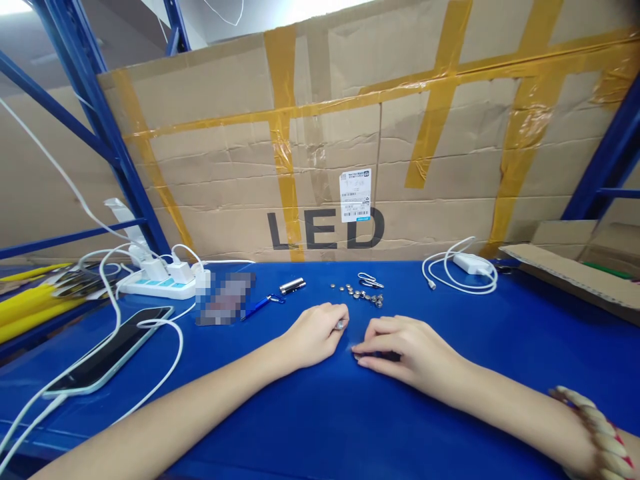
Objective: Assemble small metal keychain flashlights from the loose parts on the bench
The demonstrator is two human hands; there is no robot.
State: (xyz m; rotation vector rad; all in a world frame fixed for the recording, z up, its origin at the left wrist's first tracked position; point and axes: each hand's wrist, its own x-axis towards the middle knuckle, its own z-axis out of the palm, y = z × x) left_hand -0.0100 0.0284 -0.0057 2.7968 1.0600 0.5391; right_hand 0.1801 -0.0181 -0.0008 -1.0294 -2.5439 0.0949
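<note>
Both my hands rest on the blue table, close together. My left hand is curled, pinching a small silver part at its fingertips. My right hand lies with fingers bent down over something dark and small that I cannot make out. Just beyond them lie several small silver button cells, a metal clip, a silver cylinder and a blue pen-like piece.
A phone with a white cable lies at the left, next to a white power strip with chargers. A white charger with coiled cable sits at the right. A large taped cardboard box marked LED stands behind.
</note>
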